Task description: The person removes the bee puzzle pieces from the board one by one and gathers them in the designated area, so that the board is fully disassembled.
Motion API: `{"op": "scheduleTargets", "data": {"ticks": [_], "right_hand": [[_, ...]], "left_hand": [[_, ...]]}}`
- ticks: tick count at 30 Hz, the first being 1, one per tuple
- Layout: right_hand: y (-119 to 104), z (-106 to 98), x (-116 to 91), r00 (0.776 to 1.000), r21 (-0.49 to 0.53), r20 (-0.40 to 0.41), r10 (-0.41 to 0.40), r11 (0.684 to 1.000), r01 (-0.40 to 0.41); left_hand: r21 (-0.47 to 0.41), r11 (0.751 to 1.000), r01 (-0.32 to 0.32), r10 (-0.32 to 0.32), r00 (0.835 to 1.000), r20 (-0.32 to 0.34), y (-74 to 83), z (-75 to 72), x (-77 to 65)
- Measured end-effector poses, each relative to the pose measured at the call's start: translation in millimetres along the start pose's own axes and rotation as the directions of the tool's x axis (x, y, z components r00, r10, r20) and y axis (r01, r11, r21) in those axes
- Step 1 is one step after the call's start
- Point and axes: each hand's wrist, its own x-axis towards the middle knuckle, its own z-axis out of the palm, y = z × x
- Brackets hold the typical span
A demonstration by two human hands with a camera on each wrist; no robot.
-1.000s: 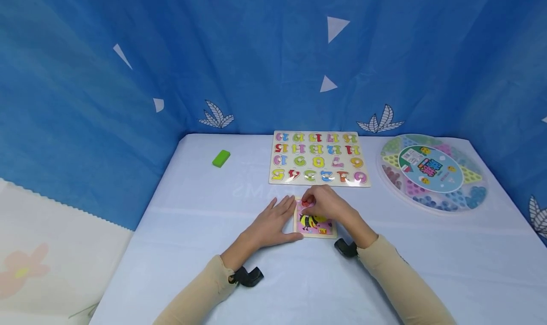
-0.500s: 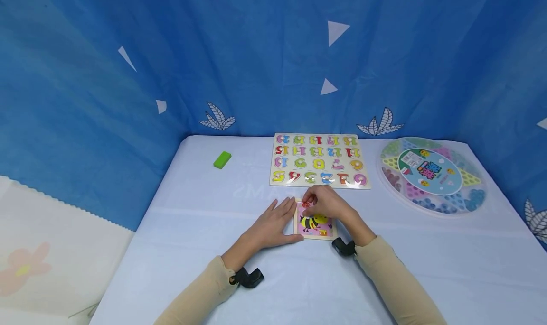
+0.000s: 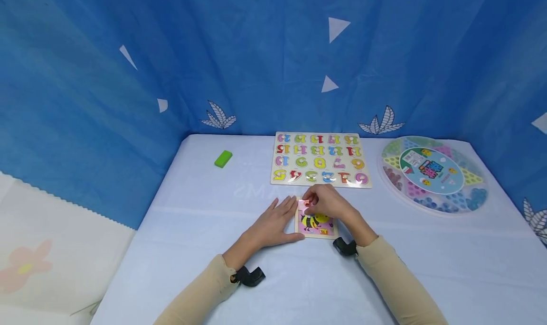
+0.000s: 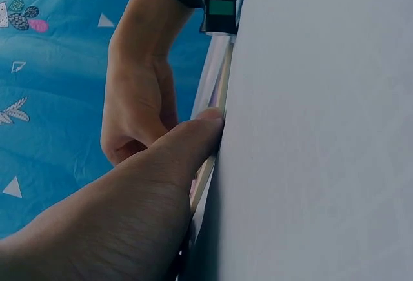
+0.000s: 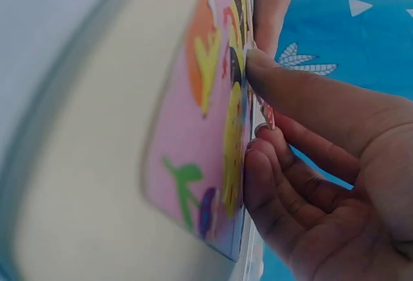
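A small square bee jigsaw puzzle [image 3: 315, 224] with a pale wooden frame lies flat on the table. My left hand [image 3: 271, 225] rests along its left edge, fingers straight, thumb at the near left corner. In the left wrist view the thumb [image 4: 193, 135] touches the frame's edge. My right hand [image 3: 326, 202] is over the far part of the puzzle, its fingers curled. It pinches a pink puzzle piece [image 3: 303, 205] at the far left corner, which looks slightly tilted. In the right wrist view the piece [image 5: 268, 114] shows edge-on between fingers and thumb, mostly hidden.
Beyond the hands lies a number puzzle board [image 3: 320, 160]. A round game set [image 3: 431, 171] with coloured beads is at the right. A green block [image 3: 223, 159] lies at the far left. A blue curtain [image 3: 265, 59] hangs behind the white table [image 3: 205, 211].
The pink piece at the puzzle's far left corner has shifted and tilted under my right fingers. My left hand stays in place on the frame.
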Motion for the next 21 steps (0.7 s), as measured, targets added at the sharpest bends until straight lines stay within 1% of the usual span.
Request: {"op": "scheduleTargets", "data": {"ticks": [8,18,21], "right_hand": [[1.5,-2.5,1.6,0.999,-0.022,0.026,-0.036,0.999,0.036],[-8.0,-2.1,-0.9,0.999,-0.122,0.042,-0.011,0.992,0.016],[-8.8,-1.9,-1.6,0.999,-0.146,0.039,-0.021,0.989,0.027]], "left_hand": [[0.003,1.0,0.003,-0.003,1.0,0.002,0.2,1.3,0.6],[0.006,1.0,0.007,-0.007,1.0,0.006,0.0,1.3,0.5],[0.005,1.0,0.009,-0.009,1.0,0.012,0.2,0.9,0.4]]}}
